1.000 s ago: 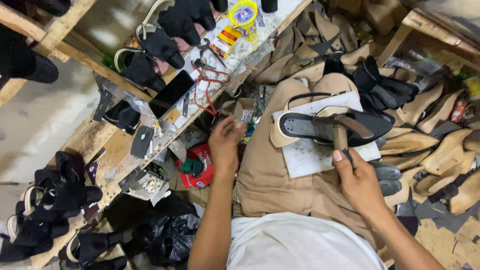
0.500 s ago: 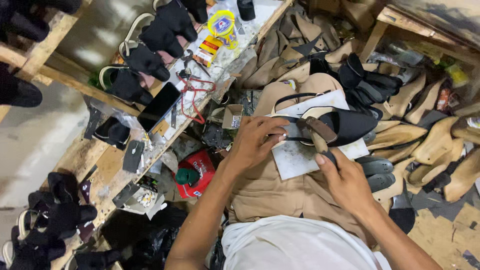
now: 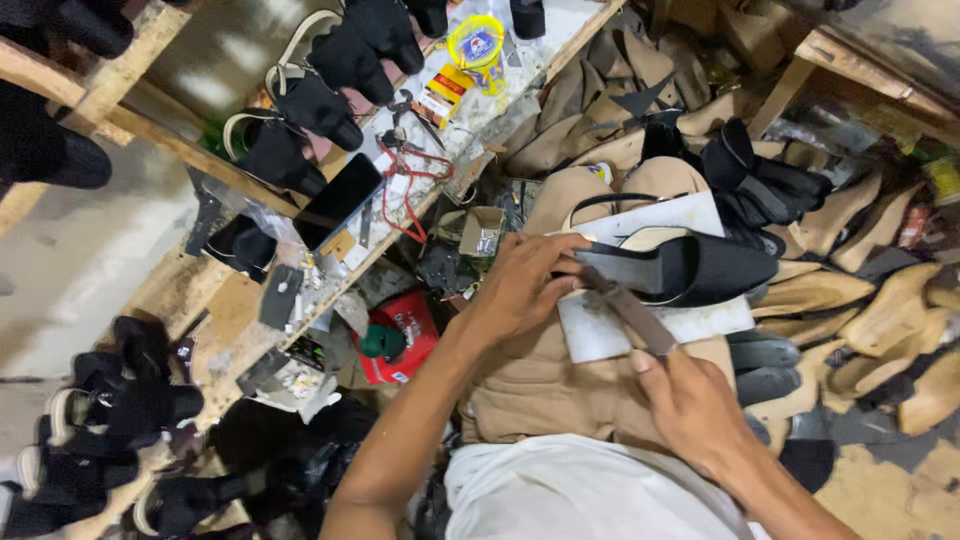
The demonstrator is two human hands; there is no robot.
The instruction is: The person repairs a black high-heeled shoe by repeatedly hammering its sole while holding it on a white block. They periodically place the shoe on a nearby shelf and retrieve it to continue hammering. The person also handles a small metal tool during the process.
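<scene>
I sit with a white board (image 3: pixel 650 325) across my lap, and a black shoe upper on its last (image 3: pixel 690 268) lies on the board. My left hand (image 3: pixel 525 285) presses down on the heel end of that shoe. My right hand (image 3: pixel 690 405) grips the handle of a flat metal tool (image 3: pixel 632 312) whose tip reaches the shoe near my left fingers. My tan trousers (image 3: pixel 540 385) and white shirt (image 3: pixel 570 495) fill the lower middle.
A cluttered wooden workbench (image 3: pixel 230 300) runs along the left with pliers, a black phone (image 3: pixel 338 198), a yellow tub (image 3: pixel 478 42) and black shoes (image 3: pixel 320 100). A red tin (image 3: pixel 400 335) sits by my knee. Wooden lasts (image 3: pixel 860 300) pile up on the right.
My left hand has come from the bench side onto the shoe's heel end. My right hand has slid back, and the tool now angles toward the shoe.
</scene>
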